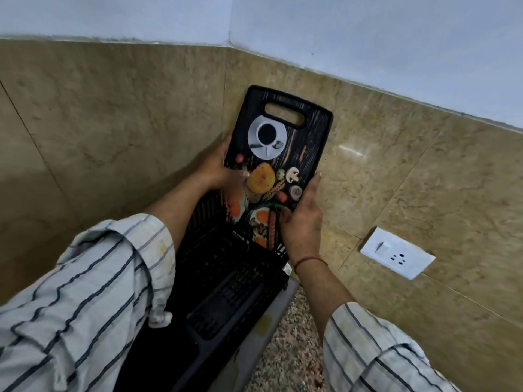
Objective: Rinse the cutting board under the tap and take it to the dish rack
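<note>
The cutting board (294,154) is black with printed pictures of a coffee cup and vegetables and has a handle slot at its top. It stands upright in the far end of the black plastic dish rack (226,281), leaning toward the tiled wall corner. My left hand (219,168) grips the board's left edge, thumb on its face. My right hand (304,216) holds the lower right edge, fingers flat along the side. The board's bottom edge is hidden inside the rack.
Beige marble-look tiles (127,114) form the corner behind the board. A white switch and socket plate (397,253) sits on the right wall. A speckled granite counter (294,340) lies to the right of the rack. My striped sleeves fill the foreground.
</note>
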